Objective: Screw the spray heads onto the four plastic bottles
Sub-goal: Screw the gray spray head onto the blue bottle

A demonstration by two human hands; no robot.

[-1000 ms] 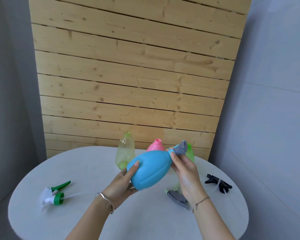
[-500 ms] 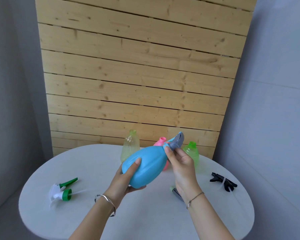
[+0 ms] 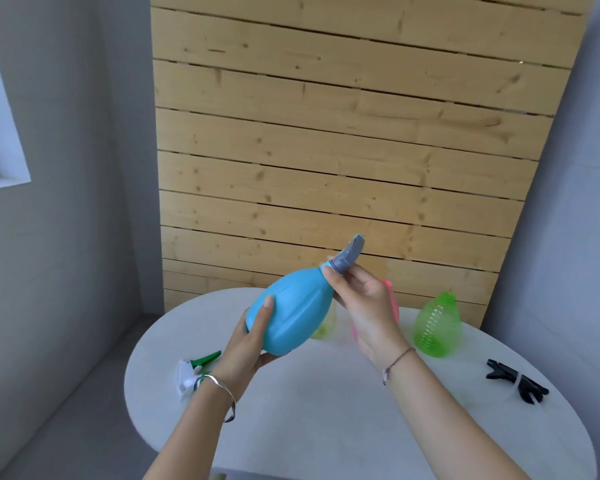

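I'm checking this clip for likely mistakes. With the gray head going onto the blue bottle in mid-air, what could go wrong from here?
1. The blue bottle is tilted, held above the table by the left hand; the gray spray head might cross-thread under the right hand.
2. The black spray head lies near the table edge; an elbow could knock it off.
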